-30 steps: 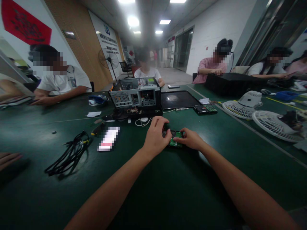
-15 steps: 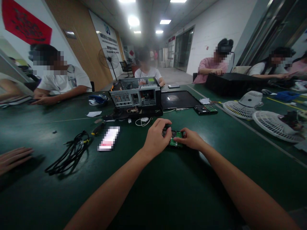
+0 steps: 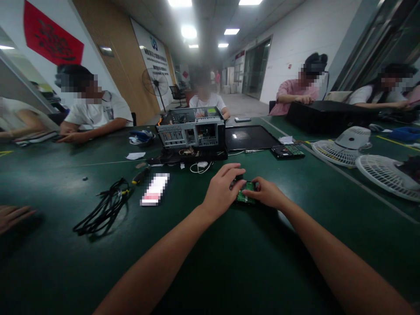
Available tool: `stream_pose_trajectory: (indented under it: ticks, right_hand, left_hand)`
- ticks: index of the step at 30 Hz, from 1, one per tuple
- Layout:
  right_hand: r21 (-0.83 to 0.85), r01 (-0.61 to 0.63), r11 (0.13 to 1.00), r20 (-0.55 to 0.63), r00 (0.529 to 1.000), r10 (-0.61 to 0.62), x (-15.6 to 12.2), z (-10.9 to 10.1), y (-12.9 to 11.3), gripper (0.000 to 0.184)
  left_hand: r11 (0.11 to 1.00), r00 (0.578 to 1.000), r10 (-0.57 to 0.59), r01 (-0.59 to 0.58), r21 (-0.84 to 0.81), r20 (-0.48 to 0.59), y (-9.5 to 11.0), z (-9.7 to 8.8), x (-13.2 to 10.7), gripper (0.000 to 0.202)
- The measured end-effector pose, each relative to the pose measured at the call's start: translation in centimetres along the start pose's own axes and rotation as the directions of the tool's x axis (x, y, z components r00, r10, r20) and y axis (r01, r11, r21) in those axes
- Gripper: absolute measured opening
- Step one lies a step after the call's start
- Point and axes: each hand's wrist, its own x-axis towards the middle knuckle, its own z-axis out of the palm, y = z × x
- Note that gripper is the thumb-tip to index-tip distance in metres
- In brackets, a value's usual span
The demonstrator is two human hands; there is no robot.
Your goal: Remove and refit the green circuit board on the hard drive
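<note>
A small hard drive (image 3: 246, 195) with a green circuit board facing up lies on the dark green table (image 3: 210, 262). My left hand (image 3: 223, 189) curls over its left side, fingers bent onto its far edge. On its right side my right hand (image 3: 268, 193) pinches the board with closed fingers. Most of the drive is hidden under both hands.
An open computer case (image 3: 192, 131) stands just beyond, with a black side panel (image 3: 249, 137) and a second drive (image 3: 288, 151) to its right. A screwdriver (image 3: 141, 175), black cables (image 3: 105, 210) and fan grilles (image 3: 387, 175) lie around. Several people sit at the table; another person's hand (image 3: 13, 215) rests at far left.
The view has shifted slightly, so everything sits a little to the right. My left hand's fingers have spread further over the drive. The hand at far left has drawn back.
</note>
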Motion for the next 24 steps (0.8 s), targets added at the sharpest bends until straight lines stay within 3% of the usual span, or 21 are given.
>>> stream_pose_trajectory:
  ticks: [5,11,24]
  right_hand:
    - [-0.015,-0.001,1.000,0.000,1.000,0.001,0.0,-0.1,-0.1,0.067]
    - [-0.013,-0.001,1.000,0.010,1.000,0.001,0.2,0.0,0.0,0.067]
    - [-0.039,-0.010,0.999,0.000,1.000,0.010,0.3,-0.1,-0.3,0.066]
  left_hand:
    - [1.000,0.999,-0.026,0.027,0.013,-0.024,-0.1,-0.1,0.0,0.028]
    - [0.997,0.998,-0.068,0.068,0.022,0.009,0.1,-0.5,0.2,0.038]
    - [0.993,0.999,-0.049,0.050,0.103,-0.020,0.2,-1.1,0.3,0.028]
